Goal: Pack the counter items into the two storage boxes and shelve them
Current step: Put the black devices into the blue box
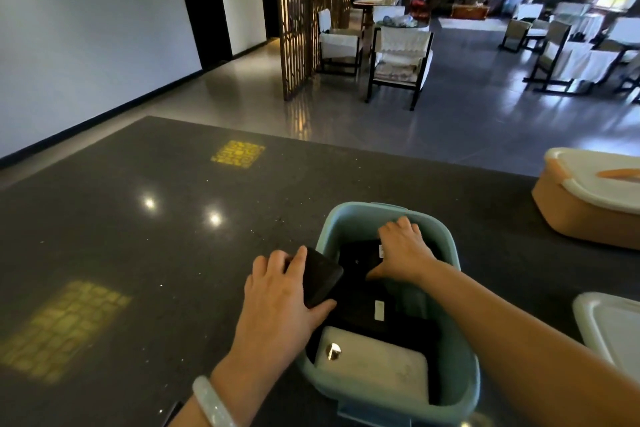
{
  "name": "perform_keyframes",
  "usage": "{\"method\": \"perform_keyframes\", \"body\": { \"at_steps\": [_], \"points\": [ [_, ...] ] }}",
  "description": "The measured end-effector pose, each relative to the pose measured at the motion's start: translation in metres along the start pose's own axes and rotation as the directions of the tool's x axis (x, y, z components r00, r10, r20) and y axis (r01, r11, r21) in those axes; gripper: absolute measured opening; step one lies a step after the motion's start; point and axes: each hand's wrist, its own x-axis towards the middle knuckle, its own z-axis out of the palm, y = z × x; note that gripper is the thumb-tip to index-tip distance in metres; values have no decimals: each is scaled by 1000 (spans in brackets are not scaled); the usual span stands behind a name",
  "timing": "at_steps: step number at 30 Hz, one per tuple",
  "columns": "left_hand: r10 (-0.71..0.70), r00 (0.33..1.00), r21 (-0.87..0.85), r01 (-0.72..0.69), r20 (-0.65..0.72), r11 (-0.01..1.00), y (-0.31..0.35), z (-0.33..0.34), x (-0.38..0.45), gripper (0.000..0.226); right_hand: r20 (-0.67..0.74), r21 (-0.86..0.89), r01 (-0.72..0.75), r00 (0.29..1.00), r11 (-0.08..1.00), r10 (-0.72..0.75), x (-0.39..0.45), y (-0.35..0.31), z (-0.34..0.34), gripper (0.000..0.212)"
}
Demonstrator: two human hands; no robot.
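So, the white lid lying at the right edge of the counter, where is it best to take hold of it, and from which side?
Take the white lid by its near-left rim, coming from the left with the right hand. It lies flat on the counter with a raised edge facing the blue box, so thumb on top and fingers under that edge should pinch it. Its right part is out of view.

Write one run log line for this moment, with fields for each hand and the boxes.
left hand: holds black case at blue box rim | right hand: inside blue box, on black items | orange box: lidded
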Motion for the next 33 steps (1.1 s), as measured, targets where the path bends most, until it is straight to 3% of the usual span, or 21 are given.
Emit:
{"method": "perform_keyframes", "body": {
  "at_steps": [4, 11, 17, 22, 30, 33],
  "points": [
    [-9, 1000, -11, 9, -5, 1000, -1, 1, 0, 90, 139, 25, -45, 989, 999, 41, 12, -3, 13, 77],
    [-14, 1000, 15, 14, -3, 1000, -1, 2, -1, 91, 226, 107, -66, 973, 992, 41, 12, -10, 24, 76],
    [-29, 1000, 6, 29, -5, 1000, -1, 2, -1, 93, 429, 300, -299, 890, 906, 152, 12, -7, 13, 69],
    [-27, 1000, 28, 27, 2, 999, -1, 1, -1, 92, 465, 402, -324, 878, 856, 114, 6, -8, 5, 57],
    [-38, 999, 9, 38, -10, 999, -1, 1, -2, 92, 521, 456, -368, 848, 810, 92, 7, -3, -3, 55],
    [-40, 999, 14, 40, -11, 999, -1, 1, -2, 93, 550, 558, -468, 827, 685, 117, 8, -1, -3, 40]
  ]
}}
